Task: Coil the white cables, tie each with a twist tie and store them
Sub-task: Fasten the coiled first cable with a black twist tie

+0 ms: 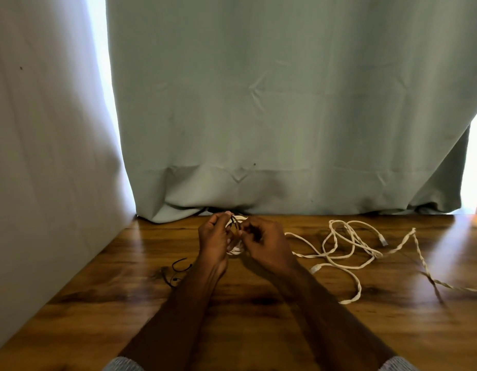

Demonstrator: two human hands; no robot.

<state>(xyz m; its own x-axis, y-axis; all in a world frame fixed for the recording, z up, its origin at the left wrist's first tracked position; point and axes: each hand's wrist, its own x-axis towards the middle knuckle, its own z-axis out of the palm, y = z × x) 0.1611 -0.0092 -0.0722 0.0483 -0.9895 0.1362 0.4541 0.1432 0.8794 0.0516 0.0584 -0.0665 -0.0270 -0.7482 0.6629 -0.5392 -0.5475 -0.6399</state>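
Observation:
A small coil of white cable (236, 250) is held above the wooden table between both hands. My left hand (214, 236) grips its left side, and my right hand (264, 241) closes on its right side. A dark twist tie (234, 220) sticks up between my fingertips at the top of the coil, pinched by both hands. Most of the coil is hidden by my fingers. To the right, loose white cables (347, 243) lie tangled on the table, with plug ends showing.
Spare dark twist ties (178, 266) lie on the wooden table (258, 330) left of my left wrist. A grey-green curtain (285, 116) hangs at the table's far edge and a pale wall stands along the left. A twisted cable strand (430, 277) runs off to the right.

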